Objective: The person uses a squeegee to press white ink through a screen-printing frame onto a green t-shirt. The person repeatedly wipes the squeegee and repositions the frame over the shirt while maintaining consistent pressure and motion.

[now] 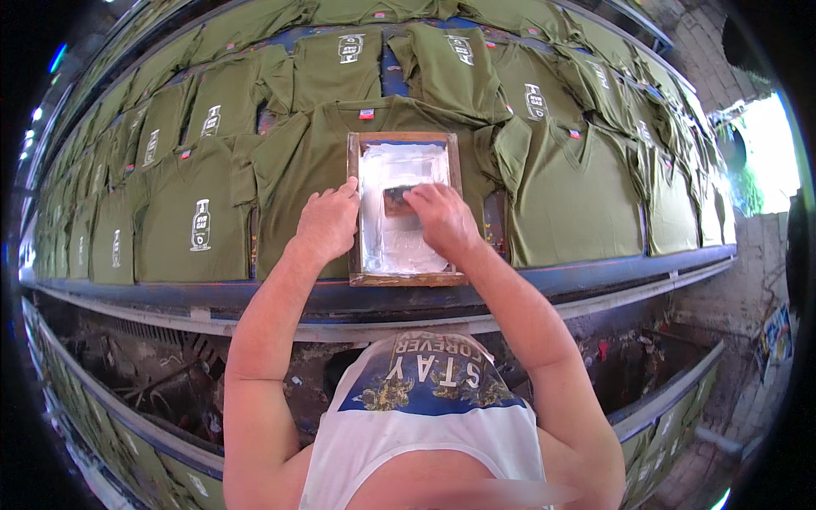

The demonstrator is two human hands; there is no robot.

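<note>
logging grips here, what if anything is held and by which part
The right hand holds a small dark block by its right end. The left hand is against the left side of the wooden frame; whether it grips cannot be told.

You are working in a garment-printing workshop: rows of olive-green T-shirts [578, 200] are lying spread along a long blue surface [195, 294], many bearing white bottle-shaped prints [201, 225]. Before you, a wooden-framed screen [354, 246] smeared with white ink [412, 248] is resting on one shirt [302, 166], with a small squeegee block [396, 201] inside it. Another shirt-covered surface [680, 380] is running behind you, near rough masonry [722, 289].
</note>
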